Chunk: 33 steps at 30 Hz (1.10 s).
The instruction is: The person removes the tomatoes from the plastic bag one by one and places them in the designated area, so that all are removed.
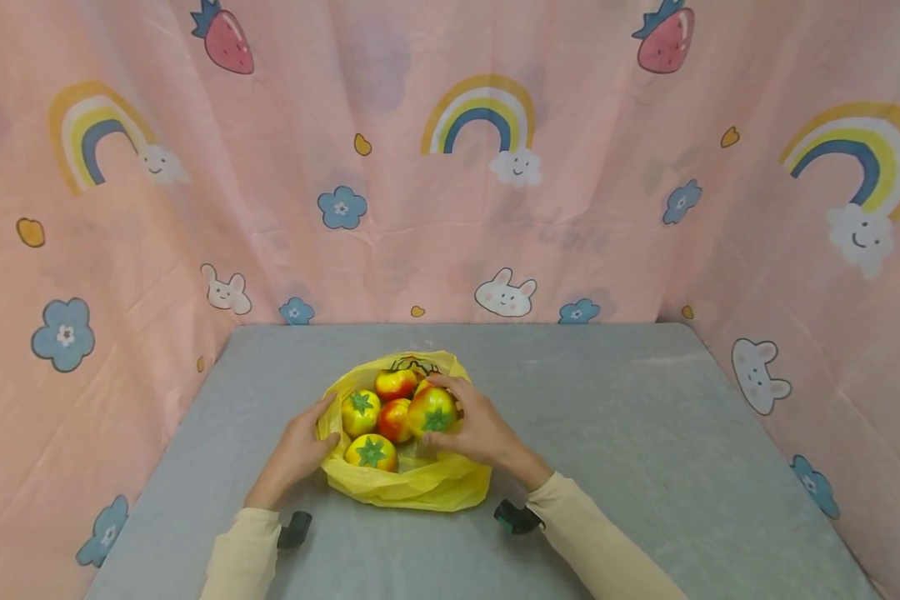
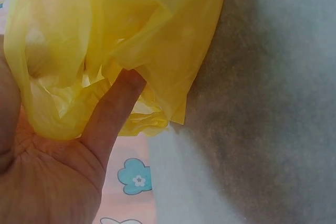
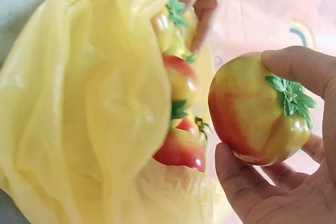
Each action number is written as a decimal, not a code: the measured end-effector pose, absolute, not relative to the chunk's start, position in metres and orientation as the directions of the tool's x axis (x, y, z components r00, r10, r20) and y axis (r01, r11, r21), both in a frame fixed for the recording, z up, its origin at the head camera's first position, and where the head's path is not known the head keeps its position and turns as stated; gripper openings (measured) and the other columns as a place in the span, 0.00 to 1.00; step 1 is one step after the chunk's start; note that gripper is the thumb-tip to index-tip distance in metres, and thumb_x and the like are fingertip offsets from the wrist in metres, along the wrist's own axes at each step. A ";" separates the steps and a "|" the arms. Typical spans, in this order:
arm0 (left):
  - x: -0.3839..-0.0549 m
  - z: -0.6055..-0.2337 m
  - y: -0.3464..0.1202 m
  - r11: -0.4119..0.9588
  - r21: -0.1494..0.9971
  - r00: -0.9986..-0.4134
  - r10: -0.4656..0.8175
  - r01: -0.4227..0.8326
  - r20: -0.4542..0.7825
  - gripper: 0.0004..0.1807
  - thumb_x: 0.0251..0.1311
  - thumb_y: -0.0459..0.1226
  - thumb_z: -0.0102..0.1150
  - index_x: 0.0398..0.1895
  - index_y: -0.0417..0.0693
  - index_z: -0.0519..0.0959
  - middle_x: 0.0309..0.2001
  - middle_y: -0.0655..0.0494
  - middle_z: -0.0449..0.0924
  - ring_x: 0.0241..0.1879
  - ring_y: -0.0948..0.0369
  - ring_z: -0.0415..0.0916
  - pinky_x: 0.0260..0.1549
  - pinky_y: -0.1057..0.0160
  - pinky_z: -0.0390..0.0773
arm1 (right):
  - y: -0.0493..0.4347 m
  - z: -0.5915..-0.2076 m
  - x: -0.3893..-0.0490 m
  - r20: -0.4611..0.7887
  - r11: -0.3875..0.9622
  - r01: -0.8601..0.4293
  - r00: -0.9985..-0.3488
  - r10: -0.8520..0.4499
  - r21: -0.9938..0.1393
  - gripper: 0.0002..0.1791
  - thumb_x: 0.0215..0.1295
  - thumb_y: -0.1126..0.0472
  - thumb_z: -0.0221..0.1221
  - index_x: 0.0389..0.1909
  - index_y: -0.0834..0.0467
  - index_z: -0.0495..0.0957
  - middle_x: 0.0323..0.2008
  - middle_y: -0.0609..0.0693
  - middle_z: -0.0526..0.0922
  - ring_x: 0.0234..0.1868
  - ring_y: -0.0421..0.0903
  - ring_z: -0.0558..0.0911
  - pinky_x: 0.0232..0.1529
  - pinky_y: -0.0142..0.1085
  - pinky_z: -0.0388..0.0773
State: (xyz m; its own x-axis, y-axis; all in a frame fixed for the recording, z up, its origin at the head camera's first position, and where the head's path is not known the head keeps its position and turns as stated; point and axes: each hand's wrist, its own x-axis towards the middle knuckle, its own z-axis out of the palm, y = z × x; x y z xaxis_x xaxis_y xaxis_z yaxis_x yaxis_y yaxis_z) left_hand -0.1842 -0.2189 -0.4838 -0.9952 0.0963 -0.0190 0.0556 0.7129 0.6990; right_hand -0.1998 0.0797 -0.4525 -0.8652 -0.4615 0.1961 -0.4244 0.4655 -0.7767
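Observation:
A yellow plastic bag (image 1: 435, 492) lies with its mouth wide open on the table. Several red-and-yellow tomatoes, glossy with green leafy tops, are inside it; one tomato (image 1: 359, 414) sits by the left rim and another tomato (image 1: 378, 460) near the front. At the bag's left side, my left hand (image 1: 300, 446) holds the rim, thumb and fingers on either side of the plastic. My right hand (image 1: 483, 425) grips a tomato (image 3: 252, 111) between thumb and fingers. In the right wrist view this tomato is apart from the others, beside the bag's mouth.
The bag stands on a grey table (image 1: 645, 450) in front of a pink patterned curtain (image 1: 390, 267), which rises along the back and both sides. Black wrist devices show below the left wrist (image 1: 295, 531) and the right wrist (image 1: 519, 517).

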 end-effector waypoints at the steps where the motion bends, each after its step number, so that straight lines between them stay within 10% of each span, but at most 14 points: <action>1: -0.184 -0.484 -0.219 0.714 0.698 -0.995 0.096 0.054 -0.021 0.37 0.62 0.31 0.56 0.75 0.37 0.57 0.72 0.31 0.58 0.72 0.36 0.55 0.72 0.40 0.57 | 0.080 -0.451 -0.200 0.197 0.457 -0.419 -0.867 -0.457 -0.785 0.42 0.51 0.57 0.72 0.68 0.53 0.66 0.63 0.51 0.73 0.54 0.47 0.78 0.52 0.41 0.82; 33: -0.181 -0.483 -0.221 0.699 0.712 -0.994 0.109 0.066 -0.015 0.37 0.62 0.30 0.55 0.75 0.37 0.57 0.72 0.32 0.59 0.72 0.37 0.56 0.72 0.40 0.57 | 0.114 -0.433 -0.221 0.240 0.423 -0.338 -0.933 -0.269 -0.841 0.37 0.54 0.53 0.72 0.65 0.56 0.70 0.57 0.54 0.78 0.53 0.54 0.78 0.52 0.47 0.82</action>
State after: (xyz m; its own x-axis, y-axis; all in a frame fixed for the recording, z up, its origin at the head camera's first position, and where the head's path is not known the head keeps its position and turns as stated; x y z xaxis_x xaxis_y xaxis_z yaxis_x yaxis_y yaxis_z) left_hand -0.1813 -0.2206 -0.4830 -0.9940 0.1087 -0.0152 0.0655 0.6988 0.7124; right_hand -0.2214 0.1135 -0.4335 -0.9328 -0.2689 0.2400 -0.3382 0.4230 -0.8406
